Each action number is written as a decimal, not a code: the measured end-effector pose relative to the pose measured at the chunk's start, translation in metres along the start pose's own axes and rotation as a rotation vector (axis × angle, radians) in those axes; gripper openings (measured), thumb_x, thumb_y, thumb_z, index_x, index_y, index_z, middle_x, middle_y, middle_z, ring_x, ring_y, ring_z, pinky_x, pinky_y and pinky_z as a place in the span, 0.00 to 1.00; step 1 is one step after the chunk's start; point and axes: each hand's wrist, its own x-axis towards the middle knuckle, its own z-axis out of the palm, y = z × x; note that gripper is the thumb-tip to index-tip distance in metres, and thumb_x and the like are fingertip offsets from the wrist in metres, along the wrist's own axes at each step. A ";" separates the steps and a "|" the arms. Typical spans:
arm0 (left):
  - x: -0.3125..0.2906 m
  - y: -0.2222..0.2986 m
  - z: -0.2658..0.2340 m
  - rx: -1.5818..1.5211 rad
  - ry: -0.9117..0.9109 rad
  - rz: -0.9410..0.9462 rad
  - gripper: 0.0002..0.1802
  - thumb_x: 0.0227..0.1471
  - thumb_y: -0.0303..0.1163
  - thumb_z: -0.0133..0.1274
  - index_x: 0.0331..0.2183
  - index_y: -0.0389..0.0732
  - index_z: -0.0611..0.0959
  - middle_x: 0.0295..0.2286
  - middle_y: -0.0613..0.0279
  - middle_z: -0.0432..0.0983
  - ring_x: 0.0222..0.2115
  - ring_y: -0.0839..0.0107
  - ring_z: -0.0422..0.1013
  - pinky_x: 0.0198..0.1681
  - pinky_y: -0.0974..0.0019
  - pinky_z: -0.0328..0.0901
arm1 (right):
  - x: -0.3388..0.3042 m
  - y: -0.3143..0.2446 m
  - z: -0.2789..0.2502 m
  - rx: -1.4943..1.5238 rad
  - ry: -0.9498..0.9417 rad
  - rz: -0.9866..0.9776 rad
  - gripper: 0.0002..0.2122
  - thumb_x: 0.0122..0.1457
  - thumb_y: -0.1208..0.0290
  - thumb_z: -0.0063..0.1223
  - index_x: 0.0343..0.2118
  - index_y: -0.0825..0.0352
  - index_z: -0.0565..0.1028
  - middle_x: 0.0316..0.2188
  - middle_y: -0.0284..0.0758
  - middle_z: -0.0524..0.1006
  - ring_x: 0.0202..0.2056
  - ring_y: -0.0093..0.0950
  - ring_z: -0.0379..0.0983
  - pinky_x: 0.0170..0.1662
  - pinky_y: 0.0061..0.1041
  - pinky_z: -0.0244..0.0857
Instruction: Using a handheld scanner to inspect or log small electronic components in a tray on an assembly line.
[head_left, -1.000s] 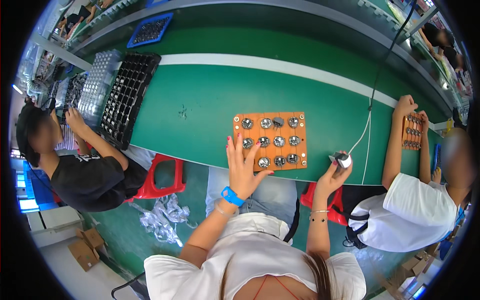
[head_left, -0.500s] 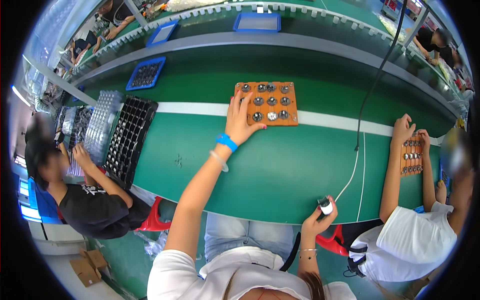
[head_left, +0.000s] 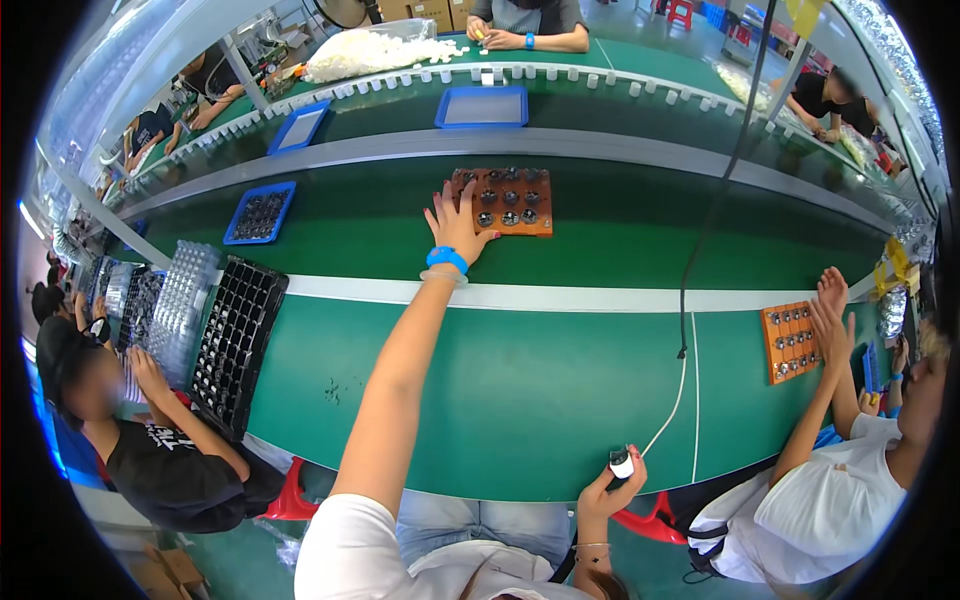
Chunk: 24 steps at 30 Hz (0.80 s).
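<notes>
My left hand (head_left: 456,222), with a blue wristband, is stretched far out over the green bench, fingers spread, touching the left edge of an orange-brown board (head_left: 505,201) that carries several small round dark parts. My right hand (head_left: 608,487) stays low near the bench's front edge, closed around a small black and white corded tool (head_left: 621,464). Its white cable (head_left: 672,400) runs up across the bench.
A black cell tray (head_left: 236,340) and clear trays (head_left: 172,305) lie at left by a seated person in black. At right a person in white handles another orange board (head_left: 790,341). Blue trays (head_left: 259,212) sit on the far lane, and a black cable (head_left: 716,205) hangs down.
My left arm has reached farther out, sliding the orange-brown board away across the white line onto the far lane. My right hand with the tool has dropped back toward me.
</notes>
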 end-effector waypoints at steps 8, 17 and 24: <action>-0.125 0.038 -0.063 -0.244 0.026 0.223 0.44 0.43 0.32 0.60 0.60 0.48 0.58 0.61 0.44 0.40 0.63 0.42 0.36 0.61 0.36 0.36 | 0.012 -0.007 -0.001 -0.067 -0.031 -0.010 0.17 0.56 0.81 0.47 0.49 0.74 0.66 0.47 0.46 0.70 0.48 0.42 0.66 0.54 0.35 0.57; -0.300 0.034 -0.117 -0.424 -0.038 0.178 0.37 0.43 0.29 0.59 0.56 0.42 0.64 0.59 0.41 0.44 0.61 0.39 0.42 0.61 0.43 0.44 | 0.028 -0.015 -0.012 0.135 -0.206 -0.156 0.15 0.56 0.82 0.47 0.47 0.72 0.67 0.43 0.43 0.71 0.46 0.40 0.68 0.52 0.32 0.59; -0.314 0.038 -0.118 -0.472 0.094 0.047 0.33 0.44 0.26 0.57 0.53 0.40 0.66 0.58 0.41 0.48 0.59 0.42 0.47 0.60 0.47 0.48 | 0.024 -0.061 0.021 0.487 -0.542 -0.021 0.18 0.55 0.79 0.50 0.51 0.68 0.68 0.44 0.41 0.71 0.46 0.36 0.67 0.52 0.29 0.59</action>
